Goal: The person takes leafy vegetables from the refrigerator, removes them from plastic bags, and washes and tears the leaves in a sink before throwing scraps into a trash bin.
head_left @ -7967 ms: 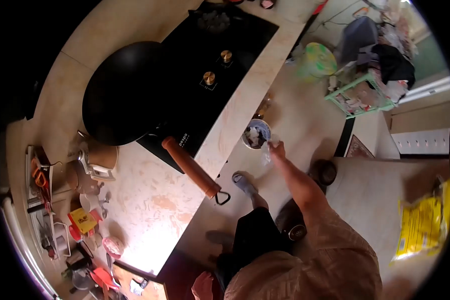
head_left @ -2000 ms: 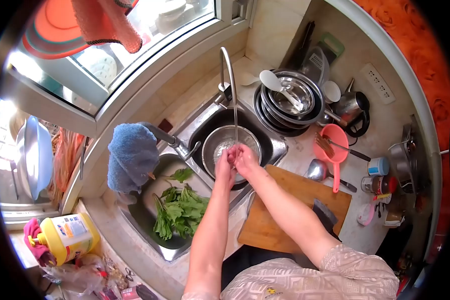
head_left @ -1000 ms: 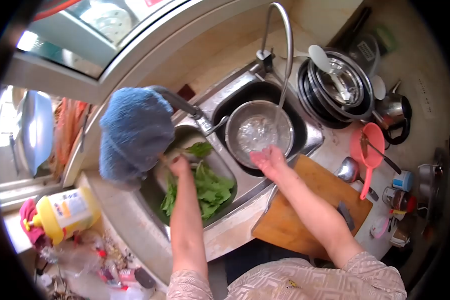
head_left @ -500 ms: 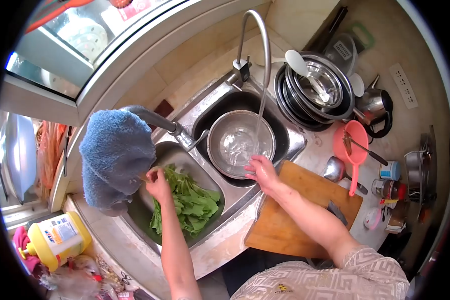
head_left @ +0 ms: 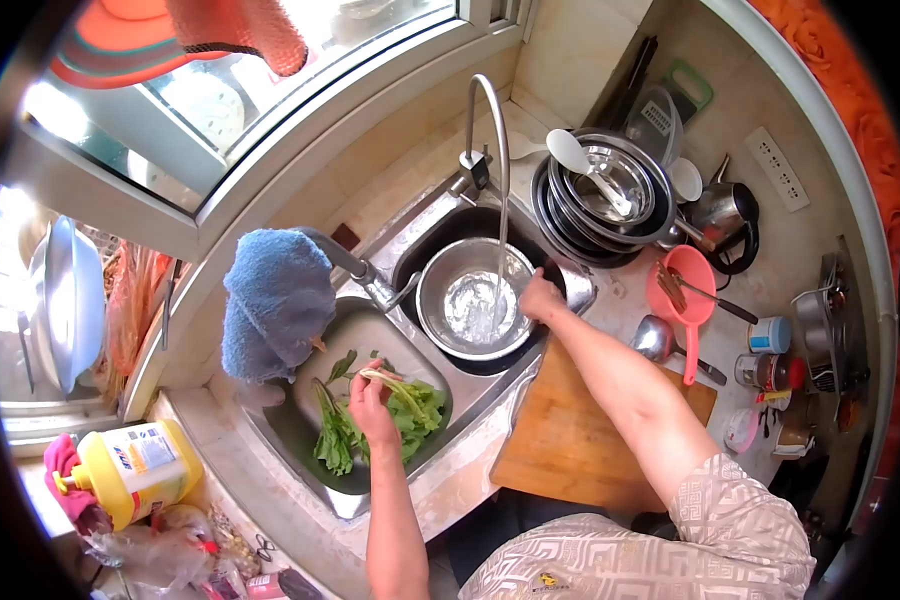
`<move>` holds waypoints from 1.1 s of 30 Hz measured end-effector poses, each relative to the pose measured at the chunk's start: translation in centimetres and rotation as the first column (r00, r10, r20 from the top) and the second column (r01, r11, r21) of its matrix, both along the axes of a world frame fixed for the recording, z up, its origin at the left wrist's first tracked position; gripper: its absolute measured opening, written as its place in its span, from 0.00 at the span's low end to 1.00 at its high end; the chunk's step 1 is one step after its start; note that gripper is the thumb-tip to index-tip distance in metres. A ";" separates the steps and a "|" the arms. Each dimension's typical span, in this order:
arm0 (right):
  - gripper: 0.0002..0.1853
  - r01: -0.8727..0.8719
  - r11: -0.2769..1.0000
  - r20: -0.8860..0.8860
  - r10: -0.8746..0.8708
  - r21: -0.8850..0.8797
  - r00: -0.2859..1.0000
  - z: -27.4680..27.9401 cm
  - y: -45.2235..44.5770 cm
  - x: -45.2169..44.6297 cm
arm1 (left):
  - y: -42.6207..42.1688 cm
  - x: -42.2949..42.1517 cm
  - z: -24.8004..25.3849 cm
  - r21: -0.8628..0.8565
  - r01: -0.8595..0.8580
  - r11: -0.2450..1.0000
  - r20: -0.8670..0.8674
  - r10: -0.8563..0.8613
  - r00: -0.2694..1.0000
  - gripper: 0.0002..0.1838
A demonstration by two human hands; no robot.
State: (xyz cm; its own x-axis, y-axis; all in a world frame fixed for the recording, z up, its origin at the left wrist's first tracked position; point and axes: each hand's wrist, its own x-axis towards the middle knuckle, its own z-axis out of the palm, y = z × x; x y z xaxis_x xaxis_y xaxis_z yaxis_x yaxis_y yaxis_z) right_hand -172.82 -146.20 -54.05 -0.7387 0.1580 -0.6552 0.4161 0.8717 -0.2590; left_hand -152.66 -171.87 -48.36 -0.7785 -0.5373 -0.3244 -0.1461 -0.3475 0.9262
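Note:
My left hand [head_left: 372,408] is over the left sink basin [head_left: 345,320], closed around the pale stems of a bunch of leafy greens [head_left: 417,408]. More leaves [head_left: 336,447] hang and lie below it. My right hand [head_left: 542,298] is closed at the right rim of a round metal bowl [head_left: 432,325], its fingers partly hidden. The bowl stands in the right sink basin [head_left: 410,262]. Water from a slim curved faucet [head_left: 505,175] runs into it, and the water inside is rippling.
A blue towel [head_left: 278,305] hangs over the second faucet [head_left: 375,288]. Under my right forearm lies a wooden cutting board [head_left: 550,430]. Stacked bowls [head_left: 610,245], a pink strainer [head_left: 690,310] and a ladle [head_left: 652,338] stand to the right. A yellow jug [head_left: 140,470] lies at the left.
My left hand has moved from beside the towel to the greens and lifted a bunch by the stems. My right hand has gone from open under the stream to the bowl's rim.

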 end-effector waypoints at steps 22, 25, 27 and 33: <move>0.10 0.695 0.615 0.654 -0.357 -0.374 0.667 6.2 4.6 -0.8 | -2.5 3.9 7.2 0.349 0.025 0.937 -0.190 0.044 0.981 0.17; 0.07 0.655 0.625 0.576 -0.372 -0.425 0.728 5.0 4.0 -0.6 | -2.4 4.6 6.9 0.320 -0.011 0.948 -0.149 0.061 0.987 0.17; 0.05 0.608 0.636 0.507 -0.367 -0.476 0.780 3.8 3.4 -0.3 | -2.1 4.9 6.8 0.310 -0.021 0.950 -0.121 0.061 0.991 0.17; 0.32 0.410 0.760 0.345 -0.258 -0.505 0.902 1.6 2.6 -1.0 | 0.1 4.9 6.2 0.280 0.014 0.960 -0.030 -0.006 1.000 0.15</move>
State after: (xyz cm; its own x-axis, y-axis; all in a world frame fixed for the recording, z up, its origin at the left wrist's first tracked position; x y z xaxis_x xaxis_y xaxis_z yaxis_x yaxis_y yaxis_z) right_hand -173.86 -143.58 -52.43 -0.5151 -0.0808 -0.8533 0.7672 0.4005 -0.5010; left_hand -147.72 -171.73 -42.15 -0.7946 -0.4197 -0.4387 -0.1262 -0.5926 0.7955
